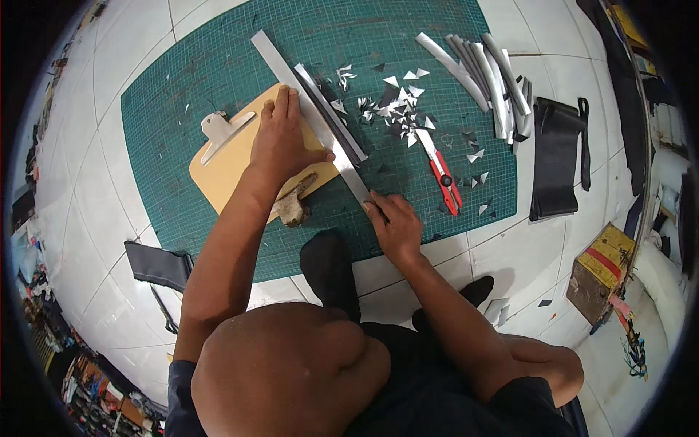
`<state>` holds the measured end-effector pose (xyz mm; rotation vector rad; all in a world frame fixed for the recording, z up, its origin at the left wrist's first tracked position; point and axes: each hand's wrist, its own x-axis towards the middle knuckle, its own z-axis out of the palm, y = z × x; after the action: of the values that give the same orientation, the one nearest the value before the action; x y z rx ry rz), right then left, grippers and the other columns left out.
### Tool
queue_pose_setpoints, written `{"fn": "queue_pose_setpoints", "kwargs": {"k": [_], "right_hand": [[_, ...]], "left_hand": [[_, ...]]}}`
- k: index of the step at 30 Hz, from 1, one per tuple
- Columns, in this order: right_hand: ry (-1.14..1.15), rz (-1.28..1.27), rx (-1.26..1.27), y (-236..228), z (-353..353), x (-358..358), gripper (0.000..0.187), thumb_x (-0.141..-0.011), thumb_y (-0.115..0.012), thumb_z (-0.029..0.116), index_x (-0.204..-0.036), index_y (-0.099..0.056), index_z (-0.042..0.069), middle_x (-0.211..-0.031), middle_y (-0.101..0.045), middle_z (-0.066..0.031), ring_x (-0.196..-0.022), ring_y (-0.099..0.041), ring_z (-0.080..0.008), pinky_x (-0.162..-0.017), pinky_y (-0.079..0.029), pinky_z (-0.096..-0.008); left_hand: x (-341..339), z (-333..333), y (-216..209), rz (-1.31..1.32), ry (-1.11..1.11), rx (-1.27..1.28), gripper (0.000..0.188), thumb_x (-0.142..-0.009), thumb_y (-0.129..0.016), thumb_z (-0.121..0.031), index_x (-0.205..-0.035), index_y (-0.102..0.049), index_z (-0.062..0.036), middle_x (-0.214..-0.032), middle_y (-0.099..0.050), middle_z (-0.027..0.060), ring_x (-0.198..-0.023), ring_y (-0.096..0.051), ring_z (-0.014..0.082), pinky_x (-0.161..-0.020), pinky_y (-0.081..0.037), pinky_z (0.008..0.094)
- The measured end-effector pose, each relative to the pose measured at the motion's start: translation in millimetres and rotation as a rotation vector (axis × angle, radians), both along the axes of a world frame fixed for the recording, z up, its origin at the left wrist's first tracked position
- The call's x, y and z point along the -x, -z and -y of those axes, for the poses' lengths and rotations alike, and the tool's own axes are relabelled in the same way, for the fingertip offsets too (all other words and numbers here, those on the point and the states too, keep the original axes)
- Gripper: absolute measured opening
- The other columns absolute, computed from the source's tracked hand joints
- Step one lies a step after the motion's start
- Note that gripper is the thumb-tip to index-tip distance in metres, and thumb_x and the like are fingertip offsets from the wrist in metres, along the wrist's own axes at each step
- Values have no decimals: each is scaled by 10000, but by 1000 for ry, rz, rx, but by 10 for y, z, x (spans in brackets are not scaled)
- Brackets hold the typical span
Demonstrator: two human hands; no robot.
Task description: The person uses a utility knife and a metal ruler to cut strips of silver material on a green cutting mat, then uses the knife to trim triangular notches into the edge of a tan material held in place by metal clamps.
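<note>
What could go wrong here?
The ruler might slip, as it lies at a slant with only the left hand and right hand on it.
The cutter lies loose, its blade seemingly out, so a careless reach could mean a cut.
The small scraps nearby could scatter if brushed.

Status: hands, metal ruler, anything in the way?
Left hand spread over clipboard, thumb at metal ruler. Right hand at ruler's near end. Dark strip close along ruler's right side. Red cutter, scraps further right, off the ruler.
</note>
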<state>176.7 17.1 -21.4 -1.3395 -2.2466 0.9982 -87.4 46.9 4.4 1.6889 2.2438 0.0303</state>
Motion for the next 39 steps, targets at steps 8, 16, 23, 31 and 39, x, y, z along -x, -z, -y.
{"fn": "queue_pose_setpoints", "kwargs": {"k": [8,16,23,31,39], "right_hand": [[5,57,-14,-20,3,34,237,-861,-740,203,-1042,-730,52,-863,-647,-67,-774,-653,-221,-664,-539,-339],[-56,68,-169,-14,-27,30,278,-846,-754,204,-1080,-720,58,-896,-641,-57,-790,-621,-222,-654,-534,-349],[-48,55,-183,8,-16,34,271,-849,-748,194,-1081,-723,56,-889,-647,-51,-795,-626,-214,-669,-532,-344],[-67,66,-210,6,-20,47,271,-842,-754,194,-1073,-726,57,-885,-645,-54,-770,-623,-215,-640,-532,-339],[-71,77,-239,34,-15,22,290,-833,-762,205,-1082,-722,62,-863,-623,-48,-768,-611,-197,-628,-534,-334]], "left_hand": [[-28,8,-4,-2,-16,7,1272,-554,-875,-573,-1452,-291,113,-1519,-295,286,-1374,-329,486,-1155,-318,471],[-8,5,23,-16,-4,4,1294,-542,-867,-597,-1467,-279,92,-1527,-290,267,-1388,-309,479,-1157,-324,467],[-38,7,-31,-30,11,33,1309,-558,-858,-604,-1464,-252,121,-1531,-270,277,-1408,-304,430,-1183,-275,448],[-4,25,44,-16,-4,10,1283,-566,-854,-593,-1458,-269,120,-1533,-271,275,-1422,-299,398,-1192,-252,438],[-29,16,-16,-12,22,-18,1306,-543,-865,-600,-1474,-266,95,-1540,-269,269,-1395,-305,471,-1169,-294,474]]}}
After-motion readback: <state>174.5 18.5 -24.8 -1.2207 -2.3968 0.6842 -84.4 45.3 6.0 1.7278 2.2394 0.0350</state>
